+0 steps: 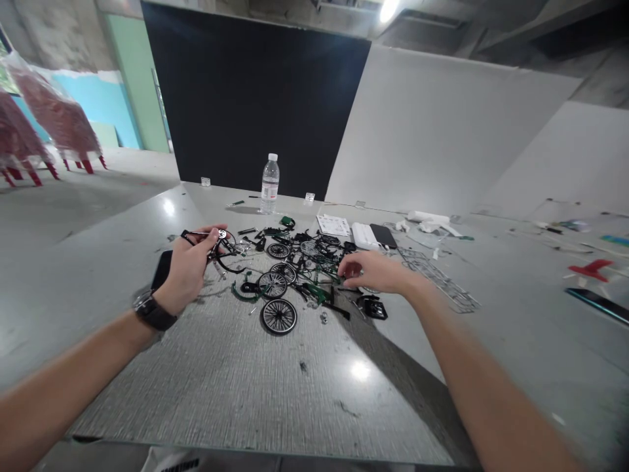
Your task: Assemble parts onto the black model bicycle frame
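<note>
Head view: the left hand [189, 265] has its grip closed on a black frame [230, 267], the thumb next to a silver disc [223, 234]. Hand and frame are left of the spread of parts [309, 262], well back from the near edge of the surface [221, 387]. A watch [154, 310] circles the left wrist, and a dark slab [162, 267] shows just beside the hand.

The right hand [368, 270] is at the right side of the parts, fingers curled and grip narrow; the fingertips blend into the dark pieces, so I cannot tell whether they pinch one.

Among the parts, several spoked wheels [279, 316] lie flat, one of them closer to the near edge than the others. A green piece [317, 293] lies between that wheel and the right hand, and a black square piece [375, 308] lies on the near-edge side of the right hand. Toward the far edge, a bottle [269, 187] stands upright before a black panel [260, 98]. Right of it are a sheet [333, 225], a white box [364, 236] and a black pad [384, 236], with a grey rack [439, 278] further right.
</note>
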Demonstrator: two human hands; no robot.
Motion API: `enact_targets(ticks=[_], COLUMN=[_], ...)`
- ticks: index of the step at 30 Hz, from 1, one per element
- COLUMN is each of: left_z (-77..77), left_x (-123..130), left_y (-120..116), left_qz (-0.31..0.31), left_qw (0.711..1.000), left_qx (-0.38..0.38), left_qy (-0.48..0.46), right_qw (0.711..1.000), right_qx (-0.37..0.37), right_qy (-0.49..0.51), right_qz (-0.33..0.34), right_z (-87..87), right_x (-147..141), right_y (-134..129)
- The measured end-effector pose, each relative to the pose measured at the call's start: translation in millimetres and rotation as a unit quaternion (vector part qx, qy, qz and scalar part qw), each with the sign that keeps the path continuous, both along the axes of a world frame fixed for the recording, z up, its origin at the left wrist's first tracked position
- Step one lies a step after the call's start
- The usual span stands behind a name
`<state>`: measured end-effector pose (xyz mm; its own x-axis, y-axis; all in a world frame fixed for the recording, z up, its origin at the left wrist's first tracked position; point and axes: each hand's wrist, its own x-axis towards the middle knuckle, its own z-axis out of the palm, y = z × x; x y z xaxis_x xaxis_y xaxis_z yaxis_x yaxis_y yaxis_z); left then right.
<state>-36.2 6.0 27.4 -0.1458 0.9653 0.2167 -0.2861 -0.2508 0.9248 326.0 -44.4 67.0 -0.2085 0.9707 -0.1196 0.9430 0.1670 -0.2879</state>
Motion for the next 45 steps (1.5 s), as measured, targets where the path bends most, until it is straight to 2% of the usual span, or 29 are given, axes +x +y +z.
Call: enact_targets(ticks=[10, 16, 23, 32, 38, 45], left_z=[0.4, -2.3, -4.1, -3.6, -3.6, -2.4], left_x=[3.1, 3.6, 3.6, 4.4, 4.3, 3.8], left_y=[-1.9, -0.7, -0.1, -1.0, -0.6, -0.6], left_qz=[0.000, -0.003, -0.001, -0.003, -0.004, -0.007], left_qw=[1.000, 1.000, 1.000, 1.000, 1.000, 1.000], left_qx=[-0.008, 0.003, 0.002, 0.002, 0.007, 0.004], left_qy=[0.012, 0.017, 0.020, 0.014, 0.020, 0.019], right_qw=[0.995, 0.983, 0.992, 0.997, 0.994, 0.982], right_qx=[-0.087, -0.111, -0.065, -0.049, 0.024, 0.097], right_qy=[0.045, 0.093, 0.052, 0.042, 0.034, -0.008], right_qz=[0.023, 0.112, 0.097, 0.052, 0.102, 0.161], right_z=[4.8, 5.4, -11.3, -14.5, -18.9, -31.8], right_x=[-15.5, -44.7, -52.3, -40.5, -56.1, -83.7], right_y=[-7.5, -14.0, -10.4, -6.6, -7.8, -13.2])
